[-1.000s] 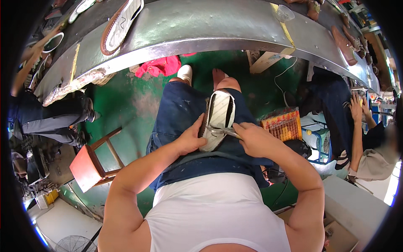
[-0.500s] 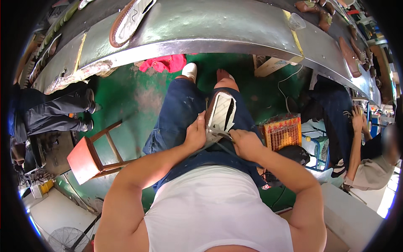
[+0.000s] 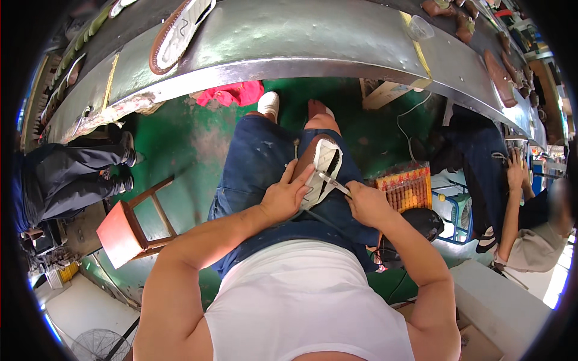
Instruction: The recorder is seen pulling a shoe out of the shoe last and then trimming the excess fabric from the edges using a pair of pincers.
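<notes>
On my lap lies a brown shoe upper point(image 3: 307, 161) with its white underside point(image 3: 325, 162) turned up and a dark gap along one edge. My left hand point(image 3: 285, 197) is closed round its near left side, fingers on the brown and white material. In my right hand point(image 3: 369, 204) are metal pincers point(image 3: 333, 183), held by the handle end. Their tip touches the white underside close to my left fingers. Whether the jaws are closed on the material is too small to tell.
A metal-topped bench point(image 3: 301, 36) runs across ahead, bearing another brown shoe with a white underside point(image 3: 177, 39). To my left stands a red-seated stool point(image 3: 120, 231). On my right are a beaded seat mat point(image 3: 404, 189) and a co-worker's arm point(image 3: 510, 204).
The shoe upper has turned a little on my lap. My right hand has shifted slightly right with the pincers, whose tip now meets the underside further forward. My left fingers have spread over the upper.
</notes>
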The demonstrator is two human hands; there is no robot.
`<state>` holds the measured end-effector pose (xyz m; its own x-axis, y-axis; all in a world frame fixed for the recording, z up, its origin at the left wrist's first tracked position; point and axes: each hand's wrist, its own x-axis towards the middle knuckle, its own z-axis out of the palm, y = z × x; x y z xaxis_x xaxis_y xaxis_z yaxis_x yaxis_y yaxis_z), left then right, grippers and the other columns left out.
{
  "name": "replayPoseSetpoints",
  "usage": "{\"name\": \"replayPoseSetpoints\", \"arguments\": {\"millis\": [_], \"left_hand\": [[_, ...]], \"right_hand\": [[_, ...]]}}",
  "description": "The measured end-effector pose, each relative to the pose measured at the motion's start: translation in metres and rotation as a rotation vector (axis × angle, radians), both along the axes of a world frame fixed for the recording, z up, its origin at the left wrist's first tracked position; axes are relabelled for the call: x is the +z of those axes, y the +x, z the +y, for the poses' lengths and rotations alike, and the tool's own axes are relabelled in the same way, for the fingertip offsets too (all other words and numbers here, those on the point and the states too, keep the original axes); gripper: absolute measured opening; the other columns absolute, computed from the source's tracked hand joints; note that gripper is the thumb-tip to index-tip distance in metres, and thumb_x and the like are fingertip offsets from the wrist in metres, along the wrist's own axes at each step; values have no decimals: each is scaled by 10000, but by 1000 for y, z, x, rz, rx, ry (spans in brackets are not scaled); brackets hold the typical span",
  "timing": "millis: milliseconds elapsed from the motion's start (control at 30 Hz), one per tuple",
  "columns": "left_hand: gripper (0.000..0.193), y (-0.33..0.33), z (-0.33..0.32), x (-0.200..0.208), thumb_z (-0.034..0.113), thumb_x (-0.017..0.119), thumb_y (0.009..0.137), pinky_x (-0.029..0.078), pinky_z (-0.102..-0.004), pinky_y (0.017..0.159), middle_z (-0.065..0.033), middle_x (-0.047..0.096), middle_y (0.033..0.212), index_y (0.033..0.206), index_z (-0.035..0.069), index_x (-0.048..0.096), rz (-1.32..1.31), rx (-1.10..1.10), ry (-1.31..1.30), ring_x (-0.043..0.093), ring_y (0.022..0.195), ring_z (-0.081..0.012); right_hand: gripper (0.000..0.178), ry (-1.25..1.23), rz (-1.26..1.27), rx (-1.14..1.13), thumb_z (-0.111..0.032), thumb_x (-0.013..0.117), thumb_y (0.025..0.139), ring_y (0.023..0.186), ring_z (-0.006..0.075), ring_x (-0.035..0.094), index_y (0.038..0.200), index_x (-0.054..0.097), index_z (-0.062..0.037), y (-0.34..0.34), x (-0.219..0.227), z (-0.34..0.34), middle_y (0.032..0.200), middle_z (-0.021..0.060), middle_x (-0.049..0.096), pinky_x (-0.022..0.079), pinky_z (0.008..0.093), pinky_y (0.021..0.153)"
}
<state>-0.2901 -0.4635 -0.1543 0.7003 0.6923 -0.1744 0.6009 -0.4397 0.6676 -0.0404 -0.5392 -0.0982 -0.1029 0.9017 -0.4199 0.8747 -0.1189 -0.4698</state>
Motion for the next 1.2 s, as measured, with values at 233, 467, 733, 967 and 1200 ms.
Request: {"name": "replayPoseSetpoints", "arguments": {"millis": [233,467,733,967,1200], "left_hand": [[608,8,15,16,296,497,982,570,-505,795,-344,298,1484,1540,269,258,120,-90,-100,636,938,-527],[728,-1,10,24,315,566,951,508,-436,938,-378,246,1504,1556,142,200,192,-180,-96,587,1106,-511],[979,-16,13,22,221,784,791,432,-356,1040,-301,547,1327,1525,-35,190,-79,61,-458,562,1241,-353],[735,-29,69,116,101,820,723,534,-356,893,-220,655,1177,1334,2,422,-201,148,-111,675,1043,-284],[319,40,115,113,215,746,880,523,-278,751,-93,689,957,1054,-36,656,-368,301,-291,622,867,-96]], "right_hand": [[270,-90,306,-158,-242,559,962,882,475,619,993,544,26,7,22,29,891,283,637,484,519,775],[376,-25,148,-54,-333,496,998,891,476,621,1032,537,40,-2,-2,33,913,285,641,486,520,798],[379,-106,201,37,-357,495,997,906,461,624,1028,569,13,-19,-5,4,959,270,654,483,514,805],[324,-26,511,-450,-314,612,943,721,224,667,1047,598,-8,8,5,-12,751,91,665,512,352,684],[241,-42,877,-595,-217,620,926,690,139,581,1089,596,-40,17,-12,-25,786,28,620,492,295,671]]}}
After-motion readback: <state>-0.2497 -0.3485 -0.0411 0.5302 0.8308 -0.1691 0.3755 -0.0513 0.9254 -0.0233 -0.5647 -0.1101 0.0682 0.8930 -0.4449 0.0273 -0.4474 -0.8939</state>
